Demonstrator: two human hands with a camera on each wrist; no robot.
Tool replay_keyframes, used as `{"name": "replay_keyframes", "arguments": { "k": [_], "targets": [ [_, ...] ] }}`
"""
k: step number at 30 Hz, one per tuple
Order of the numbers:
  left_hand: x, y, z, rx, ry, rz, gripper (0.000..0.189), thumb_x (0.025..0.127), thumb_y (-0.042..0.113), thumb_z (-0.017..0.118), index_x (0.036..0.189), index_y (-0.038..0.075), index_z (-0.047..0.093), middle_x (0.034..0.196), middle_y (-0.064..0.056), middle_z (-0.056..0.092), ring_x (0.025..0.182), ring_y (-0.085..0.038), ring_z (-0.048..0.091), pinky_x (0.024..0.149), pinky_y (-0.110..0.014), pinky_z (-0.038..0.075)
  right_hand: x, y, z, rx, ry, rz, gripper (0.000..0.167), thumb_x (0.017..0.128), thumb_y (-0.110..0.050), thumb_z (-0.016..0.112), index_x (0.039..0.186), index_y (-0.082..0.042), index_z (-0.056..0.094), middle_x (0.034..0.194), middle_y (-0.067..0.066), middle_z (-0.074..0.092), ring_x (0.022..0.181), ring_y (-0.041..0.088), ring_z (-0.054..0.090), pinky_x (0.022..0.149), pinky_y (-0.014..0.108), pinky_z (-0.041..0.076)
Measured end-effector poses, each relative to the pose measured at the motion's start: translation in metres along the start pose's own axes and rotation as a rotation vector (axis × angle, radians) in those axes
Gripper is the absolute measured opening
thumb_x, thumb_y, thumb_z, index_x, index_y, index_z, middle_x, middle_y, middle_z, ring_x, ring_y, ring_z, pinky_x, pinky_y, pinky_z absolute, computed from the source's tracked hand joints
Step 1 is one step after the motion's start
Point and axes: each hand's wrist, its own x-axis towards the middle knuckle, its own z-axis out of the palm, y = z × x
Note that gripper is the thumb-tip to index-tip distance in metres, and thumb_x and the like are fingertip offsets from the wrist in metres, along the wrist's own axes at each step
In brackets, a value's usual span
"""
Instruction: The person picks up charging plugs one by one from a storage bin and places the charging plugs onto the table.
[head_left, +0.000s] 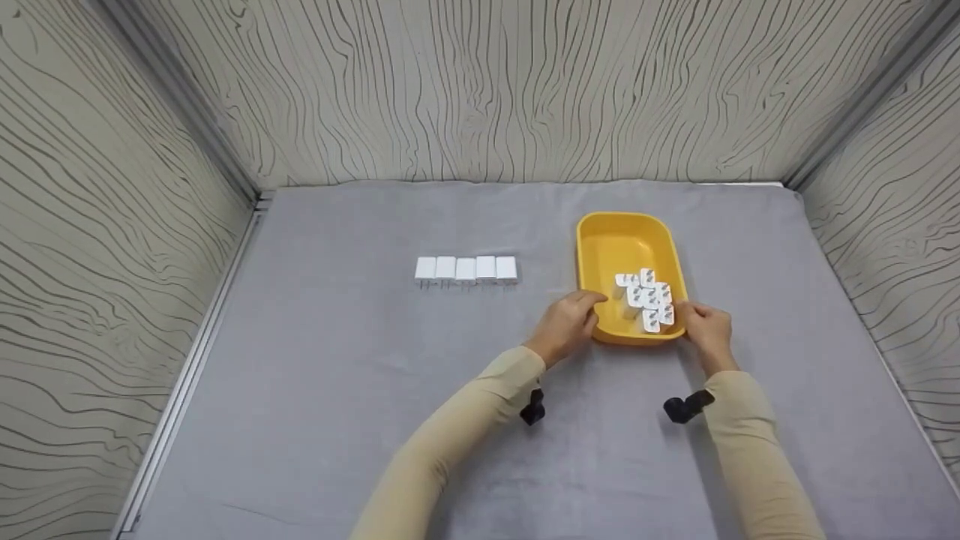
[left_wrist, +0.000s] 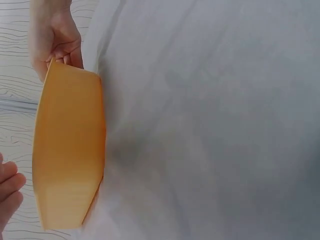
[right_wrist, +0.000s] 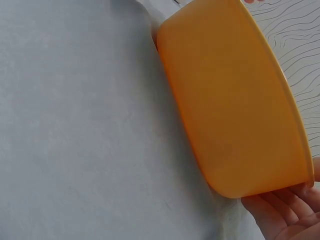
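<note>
A yellow plastic bin (head_left: 619, 240) sits on the grey cloth at right, with several white plug adapters (head_left: 651, 298) standing prongs up in its near half. My right hand (head_left: 709, 330) grips the bin's near right rim, its fingers (right_wrist: 280, 207) beneath the lip in the right wrist view. At the bin's left rim is my left hand (head_left: 566, 326), fingertips reaching over the edge. In the left wrist view its fingers (left_wrist: 10, 185) are slightly apart from the rim. Left of the bin, more white adapters (head_left: 466, 268) lie side by side in a row, prongs toward me.
Grey cloth (head_left: 315, 360) covers the table. Wood-grain patterned panels (head_left: 465, 97) enclose the back and both sides. A metal rail (head_left: 195, 360) runs along the left edge. Black wrist cameras (head_left: 686, 407) are strapped to the forearms.
</note>
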Motion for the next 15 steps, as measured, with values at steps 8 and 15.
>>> {"name": "replay_keyframes", "arguments": {
  "k": [8,15],
  "targets": [
    [0.001,0.01,0.005,0.001,-0.069,-0.023,0.024,0.089,0.005,0.057,0.111,0.007,0.067,0.107,-0.004,0.073,0.102,-0.013,0.069,0.089,-0.018,0.055,0.001,0.0,-0.002,0.015,-0.043,0.028,0.054,0.097,-0.034,0.045,0.14,0.0,0.047,0.143,0.021,0.048,0.074,-0.009,0.046,0.061,0.005,0.045],
    [0.0,0.018,0.008,0.003,-0.107,-0.03,0.023,0.09,0.007,0.057,0.11,0.008,0.069,0.104,-0.002,0.074,0.099,-0.012,0.07,0.086,-0.017,0.055,0.0,0.0,-0.002,-0.013,-0.045,0.027,0.055,0.097,-0.036,0.045,0.139,-0.001,0.048,0.143,0.02,0.049,0.084,-0.004,0.048,0.062,0.004,0.043]
  ]
}}
